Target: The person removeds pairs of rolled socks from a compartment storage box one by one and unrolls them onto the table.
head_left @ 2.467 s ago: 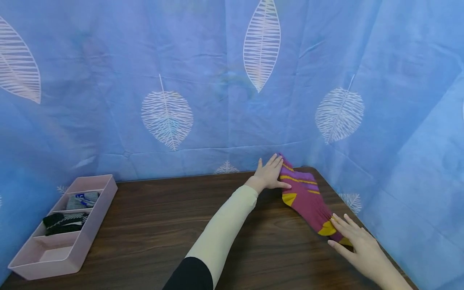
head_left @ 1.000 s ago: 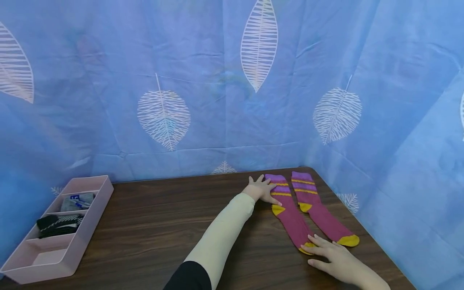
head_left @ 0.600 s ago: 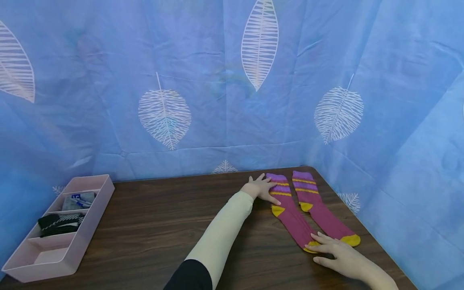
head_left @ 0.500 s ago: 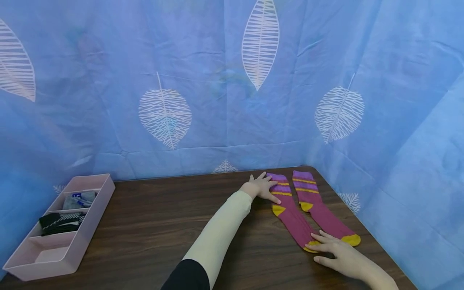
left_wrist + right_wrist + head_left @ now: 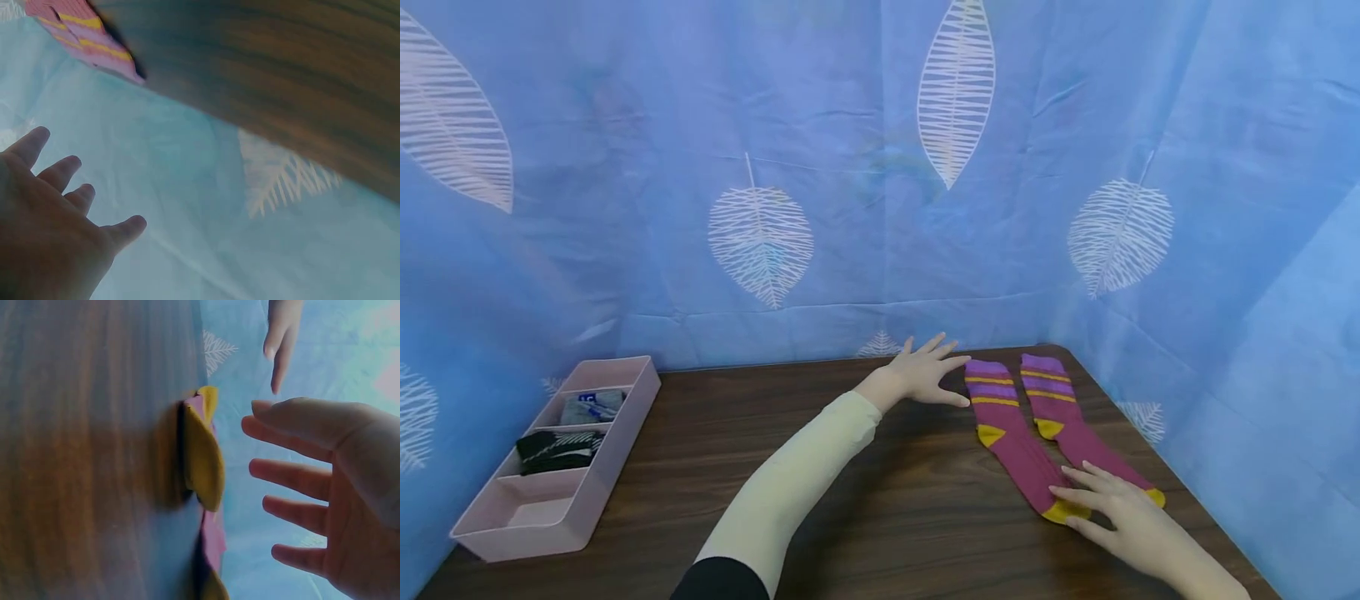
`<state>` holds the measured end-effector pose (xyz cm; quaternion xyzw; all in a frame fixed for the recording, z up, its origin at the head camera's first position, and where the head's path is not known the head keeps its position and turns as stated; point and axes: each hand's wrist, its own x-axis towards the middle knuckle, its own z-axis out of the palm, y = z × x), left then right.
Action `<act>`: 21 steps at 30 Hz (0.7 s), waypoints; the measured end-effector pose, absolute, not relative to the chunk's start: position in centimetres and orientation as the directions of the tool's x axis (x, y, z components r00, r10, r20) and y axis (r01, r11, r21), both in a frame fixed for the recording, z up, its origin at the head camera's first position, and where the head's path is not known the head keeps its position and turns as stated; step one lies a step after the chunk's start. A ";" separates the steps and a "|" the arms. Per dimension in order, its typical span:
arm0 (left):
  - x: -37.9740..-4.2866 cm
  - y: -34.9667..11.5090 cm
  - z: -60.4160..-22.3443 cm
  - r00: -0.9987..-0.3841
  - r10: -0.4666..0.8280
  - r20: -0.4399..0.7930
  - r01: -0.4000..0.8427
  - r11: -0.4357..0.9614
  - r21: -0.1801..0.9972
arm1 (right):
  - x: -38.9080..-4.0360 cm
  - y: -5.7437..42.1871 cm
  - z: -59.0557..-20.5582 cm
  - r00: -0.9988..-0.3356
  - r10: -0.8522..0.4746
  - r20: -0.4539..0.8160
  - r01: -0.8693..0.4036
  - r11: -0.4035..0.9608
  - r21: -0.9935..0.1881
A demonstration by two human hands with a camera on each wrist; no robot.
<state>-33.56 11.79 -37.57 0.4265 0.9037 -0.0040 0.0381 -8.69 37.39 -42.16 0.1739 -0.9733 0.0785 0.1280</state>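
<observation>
Two maroon socks with purple-and-yellow striped cuffs and yellow heels and toes lie flat, side by side. My left hand (image 5: 921,373), fingers spread, is just left of the cuff of the left sock (image 5: 1018,454). In the left wrist view this hand (image 5: 56,231) holds nothing. My right hand (image 5: 1127,518) hovers over the toe ends, partly covering the toe of the right sock (image 5: 1078,437). The right wrist view shows a gap between its extended fingers (image 5: 290,478) and the yellow toe (image 5: 206,459).
At the left stands a pink divided box (image 5: 617,475). A folded grey sock (image 5: 591,407) and a folded black sock (image 5: 557,451) sit in separate compartments. The brown wooden table (image 5: 737,467) meets a blue leaf-print curtain (image 5: 850,233) behind and at right.
The socks, overlapping at first, came to lie apart, side by side. My left hand has since moved left off the cuff, and my right hand has come off the left sock's toe.
</observation>
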 end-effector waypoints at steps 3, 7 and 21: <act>-32.8 9.3 -36.8 -0.626 0.778 -0.060 0.780 0.626 -0.008 | -9.0 37.1 -41.8 -0.888 -0.322 0.329 -0.366 0.927 -0.080; -31.6 6.5 -36.1 -0.619 0.784 -0.046 0.786 0.616 -0.054 | -9.4 36.7 -41.2 -0.863 -0.326 0.385 -0.373 0.926 -0.053; -26.3 -3.1 -34.9 -0.603 0.795 0.068 0.786 0.607 -0.116 | -12.2 33.5 -39.2 -0.695 -0.435 0.572 -0.481 0.873 0.079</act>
